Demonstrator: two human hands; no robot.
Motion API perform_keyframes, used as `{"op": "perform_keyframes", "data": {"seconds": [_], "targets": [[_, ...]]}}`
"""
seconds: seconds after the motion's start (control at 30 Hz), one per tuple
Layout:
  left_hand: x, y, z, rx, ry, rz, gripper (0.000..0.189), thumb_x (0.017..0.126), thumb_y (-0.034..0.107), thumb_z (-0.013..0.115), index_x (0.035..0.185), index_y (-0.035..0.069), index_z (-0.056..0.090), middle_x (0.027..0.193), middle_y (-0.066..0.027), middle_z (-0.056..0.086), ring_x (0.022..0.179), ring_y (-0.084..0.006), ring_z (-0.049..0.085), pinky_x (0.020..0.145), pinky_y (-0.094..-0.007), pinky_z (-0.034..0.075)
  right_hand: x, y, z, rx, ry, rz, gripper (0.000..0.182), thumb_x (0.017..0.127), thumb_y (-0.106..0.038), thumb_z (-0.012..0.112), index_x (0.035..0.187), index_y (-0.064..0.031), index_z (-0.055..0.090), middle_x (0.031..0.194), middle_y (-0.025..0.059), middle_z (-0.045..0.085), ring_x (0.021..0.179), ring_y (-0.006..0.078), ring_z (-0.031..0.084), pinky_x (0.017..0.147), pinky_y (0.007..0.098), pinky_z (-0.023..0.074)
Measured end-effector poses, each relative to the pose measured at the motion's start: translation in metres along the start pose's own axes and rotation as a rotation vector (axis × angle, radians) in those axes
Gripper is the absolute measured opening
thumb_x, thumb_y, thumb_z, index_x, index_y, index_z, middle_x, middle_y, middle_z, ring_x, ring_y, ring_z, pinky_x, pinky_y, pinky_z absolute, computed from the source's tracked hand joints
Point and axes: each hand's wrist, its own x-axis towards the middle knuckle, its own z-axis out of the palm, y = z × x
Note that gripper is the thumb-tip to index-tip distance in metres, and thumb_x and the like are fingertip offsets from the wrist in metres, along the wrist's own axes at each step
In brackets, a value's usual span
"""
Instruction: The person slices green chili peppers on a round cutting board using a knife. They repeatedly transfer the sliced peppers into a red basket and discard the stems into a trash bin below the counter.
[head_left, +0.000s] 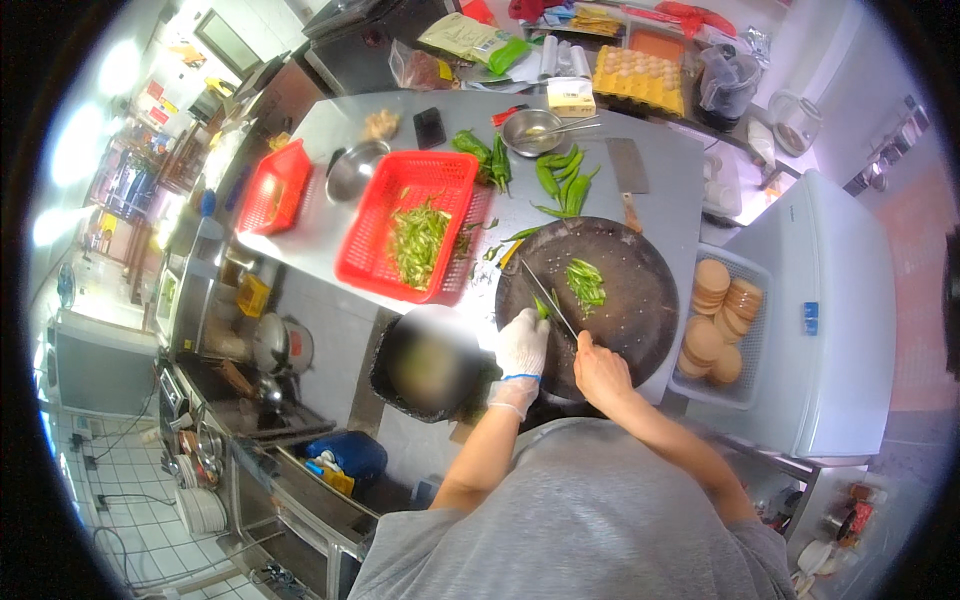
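My left hand (523, 343), in a white knit glove, holds a green pepper piece (541, 306) on the round dark chopping board (637, 277). A kitchen knife (548, 300) is in my right hand (601, 369), its blade slanting across the board beside the gloved fingers. Sliced green pepper (586, 283) lies in a small pile right of the blade. More shreds (420, 244) fill part of a red plastic basket (351, 259) to the left. Whole green peppers (574, 191) lie on the metal table (660, 150) beyond the board.
A cleaver (628, 166) lies behind the board. Steel bowls (532, 120), a phone-like black object (430, 128) and a second red basket (251, 206) stand on the table. A dark bin (386, 390) is below its near edge. A crate of round tan items (757, 352) sits right.
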Motion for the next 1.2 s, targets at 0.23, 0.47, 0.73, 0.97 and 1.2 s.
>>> {"op": "perform_keyframes", "data": {"seconds": [0.23,0.47,0.73,0.97,1.2], "targets": [[-0.005,0.018,-0.008,-0.123,-0.008,-0.283,0.027,0.077,0.027,0.066,0.087,0.002,0.069,0.079,-0.0211,0.067,0.079,-0.0352,0.067,0.074,-0.0405,0.050,-0.005,-0.011,-0.008,-0.011,-0.041,0.010,0.017,0.086,-0.007,0.050,0.099,0.0009,0.043,0.082,0.0246,0.065,0.075,0.0426,0.066,0.067,0.0504,0.0535],[0.001,0.019,-0.009,-0.125,-0.012,-0.325,0.024,0.075,0.026,0.063,0.082,0.003,0.067,0.080,-0.0229,0.066,0.079,-0.0404,0.064,0.075,-0.0445,0.050,-0.017,-0.022,-0.010,-0.125,-0.069,0.011,0.017,0.084,-0.005,0.051,0.099,0.0005,0.043,0.084,0.0242,0.065,0.075,0.0409,0.067,0.065,0.0482,0.0543],[0.002,0.008,-0.006,-0.192,-0.027,-0.312,0.025,0.075,0.026,0.063,0.079,0.002,0.066,0.079,-0.0227,0.065,0.080,-0.0411,0.064,0.075,-0.0453,0.050,-0.001,-0.022,-0.005,-0.167,-0.059,-0.012,0.017,0.086,-0.007,0.049,0.101,-0.0006,0.045,0.081,0.0221,0.066,0.074,0.0393,0.068,0.065,0.0476,0.0547],[0.010,-0.001,-0.005,-0.187,-0.011,-0.299,0.025,0.075,0.026,0.063,0.081,0.002,0.068,0.076,-0.0225,0.066,0.077,-0.0376,0.066,0.071,-0.0426,0.050,0.012,-0.024,-0.006,-0.116,-0.052,-0.052,0.019,0.085,-0.009,0.050,0.100,0.0002,0.044,0.076,0.0239,0.066,0.071,0.0419,0.067,0.063,0.0504,0.0537],[0.001,0.007,-0.002,-0.117,-0.045,-0.299,0.026,0.077,0.027,0.061,0.080,0.003,0.066,0.083,-0.0223,0.066,0.082,-0.0407,0.064,0.075,-0.0457,0.050,0.028,-0.015,0.003,-0.086,0.021,-0.040,0.017,0.087,-0.012,0.051,0.098,-0.0011,0.043,0.074,0.0235,0.066,0.070,0.0426,0.066,0.063,0.0513,0.0530]]}}
